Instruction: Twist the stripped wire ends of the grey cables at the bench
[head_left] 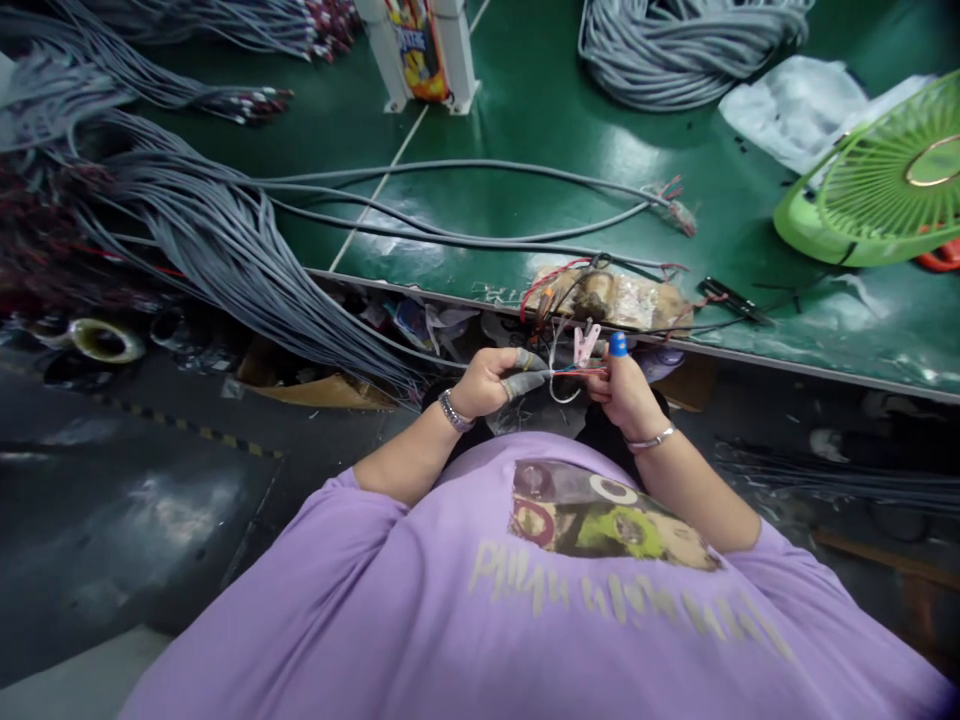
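Observation:
My left hand [493, 382] is closed, with grey finger covers on the thumb and forefinger, pinching thin coloured wires [571, 372] that run across to my right hand. My right hand [621, 388] is closed on the other end of those wires and wears a blue finger cap. A thin white wire loops down between the two hands. Both hands are held close to my chest, just below the edge of the green table [525, 110]. A pink clip [585, 343] sticks up just above the wires. A small taped block with red and black leads [611, 297] sits on the table edge above my hands.
A thick bundle of grey cables [217, 240] drapes off the table at left. More coiled grey cable [679, 50] lies at the back. A green fan [877, 185] and white plastic bag [795, 105] are at right. Loose grey cables [480, 225] cross the middle. A tape roll [106, 340] sits under the table.

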